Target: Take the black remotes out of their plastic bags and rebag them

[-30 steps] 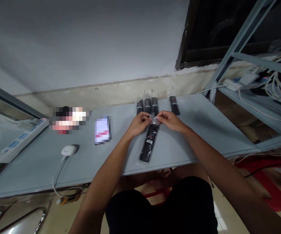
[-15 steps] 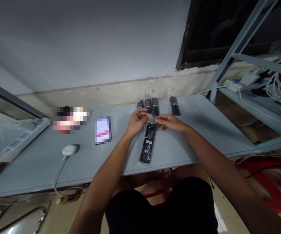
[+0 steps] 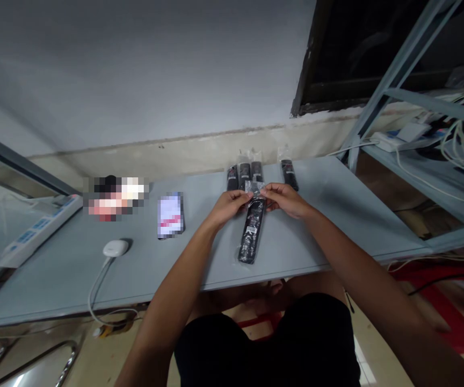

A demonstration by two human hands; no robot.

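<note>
Pale wall fills the far side from where I stand, with a dark window at its right end. Below it runs a long grey-blue table, a metal frame rising beyond its right end. Someone in black shorts sits at the near edge, both forearms over the tabletop. Toward the left end lies a white power strip; nearer the middle are a blurred, unreadable object and a phone with its screen blurred too.

Left hand and right hand are close together but apart, each pinching the far end of one clear bag between thumb and fingers. Inside is a long black remote with a white label, slanting toward the person over the table's near half. Just beyond the hands, three bagged remotes sit side by side, and another bagged remote lies apart to their right. Smallest is a rounded white gadget on a cable, near the phone.
</note>
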